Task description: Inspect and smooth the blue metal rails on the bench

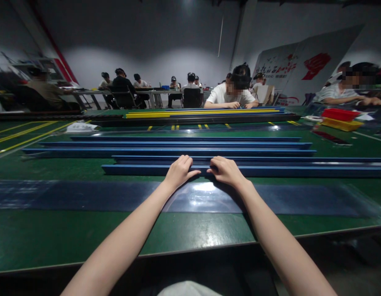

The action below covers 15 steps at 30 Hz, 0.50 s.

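Observation:
A long blue channel [141, 169] with two raised walls lies crosswise in front of me on the green table, its right end running out of view. My left hand [181, 169] is closed over its near wall, fingers curled inside and thumb along the front face. Just to the right, my right hand [224, 169] grips the same wall with bent fingers, its thumb pointing toward the left one. A small gap separates the two hands. What the fingertips press on inside the channel is hidden.
Behind it lie more blue channels [209, 152]. A clear plastic mat [101, 195] stretches along the near side of the table [203, 230]. Farther back are a yellow strip [147, 115], red [340, 114] and yellow trays [341, 124], and a co-worker [218, 95] bending over the table.

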### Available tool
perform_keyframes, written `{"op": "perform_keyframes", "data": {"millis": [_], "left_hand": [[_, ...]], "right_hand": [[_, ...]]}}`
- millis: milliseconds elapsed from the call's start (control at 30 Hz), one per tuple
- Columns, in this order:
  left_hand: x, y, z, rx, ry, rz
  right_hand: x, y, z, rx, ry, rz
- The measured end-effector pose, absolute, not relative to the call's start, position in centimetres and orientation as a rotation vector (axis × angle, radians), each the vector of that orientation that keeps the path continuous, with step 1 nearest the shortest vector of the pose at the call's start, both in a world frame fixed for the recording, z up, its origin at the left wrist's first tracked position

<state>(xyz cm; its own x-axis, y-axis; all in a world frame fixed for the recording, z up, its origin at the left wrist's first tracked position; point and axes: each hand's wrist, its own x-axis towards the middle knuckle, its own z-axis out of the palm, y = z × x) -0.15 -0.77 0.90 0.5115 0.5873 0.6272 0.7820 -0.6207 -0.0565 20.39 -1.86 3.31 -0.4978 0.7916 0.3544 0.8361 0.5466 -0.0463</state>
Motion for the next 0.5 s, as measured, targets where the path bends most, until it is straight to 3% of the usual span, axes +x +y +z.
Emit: {"op": "perform_keyframes", "data": {"millis": [500], "left_hand": [[-0.06, -1.16, 1.42, -2.399, -1.073, -0.849]], "right_hand": [[21.03, -2.08, 4.3, -1.465, -2.454, -0.139]]}}
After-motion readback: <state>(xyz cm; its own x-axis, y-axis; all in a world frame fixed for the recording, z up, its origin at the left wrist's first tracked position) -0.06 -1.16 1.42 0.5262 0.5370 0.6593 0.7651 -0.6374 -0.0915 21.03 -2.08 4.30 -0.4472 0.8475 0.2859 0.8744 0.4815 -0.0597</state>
